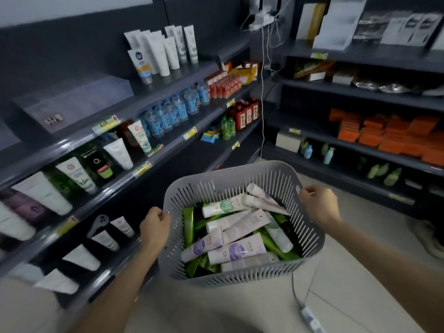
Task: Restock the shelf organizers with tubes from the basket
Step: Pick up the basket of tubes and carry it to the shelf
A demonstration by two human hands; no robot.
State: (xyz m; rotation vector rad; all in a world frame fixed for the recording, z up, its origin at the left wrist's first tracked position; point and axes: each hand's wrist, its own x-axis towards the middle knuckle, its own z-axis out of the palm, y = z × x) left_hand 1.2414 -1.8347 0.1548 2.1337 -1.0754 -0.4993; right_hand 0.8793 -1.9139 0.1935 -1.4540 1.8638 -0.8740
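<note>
A grey slatted basket sits low in the centre of the frame, held off the floor, filled with white, lilac and green tubes. The left hand curls its fingers over the left rim; the right hand pinches the right rim. Dark shelves with standing tubes fill the left side

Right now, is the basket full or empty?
Fairly full: the grey basket, held at its rim by the left hand and right hand, holds piled white, purple and green tubes.
</note>
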